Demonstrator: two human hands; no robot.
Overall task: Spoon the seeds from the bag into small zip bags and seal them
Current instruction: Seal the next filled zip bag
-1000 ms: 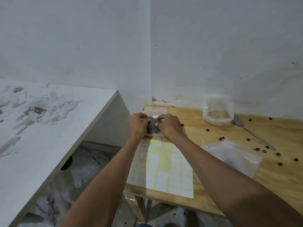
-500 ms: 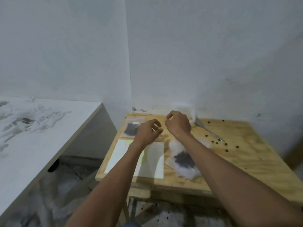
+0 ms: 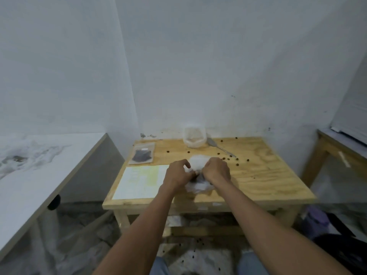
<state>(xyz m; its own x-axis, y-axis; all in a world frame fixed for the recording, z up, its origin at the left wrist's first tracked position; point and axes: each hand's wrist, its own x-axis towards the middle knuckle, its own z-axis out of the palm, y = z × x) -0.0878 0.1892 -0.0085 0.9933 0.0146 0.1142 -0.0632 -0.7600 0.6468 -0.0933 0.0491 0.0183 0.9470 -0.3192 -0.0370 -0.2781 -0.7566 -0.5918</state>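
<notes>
On the wooden table (image 3: 268,175), a filled small zip bag (image 3: 142,153) lay at the far left corner, a pale sheet (image 3: 139,181) just nearer. A clear container (image 3: 194,138) and spoon (image 3: 219,147) sat at the far edge, loose seeds (image 3: 237,164) scattered beside them. Mid-table, the left hand (image 3: 177,175) and right hand (image 3: 216,171) both pinched the crumpled seed bag (image 3: 197,175), fingers curled closed on its plastic. No writing was legible.

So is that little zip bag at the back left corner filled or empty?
Filled. The small zip bag lies flat on the wooden table with a dark clump of seeds inside.
</notes>
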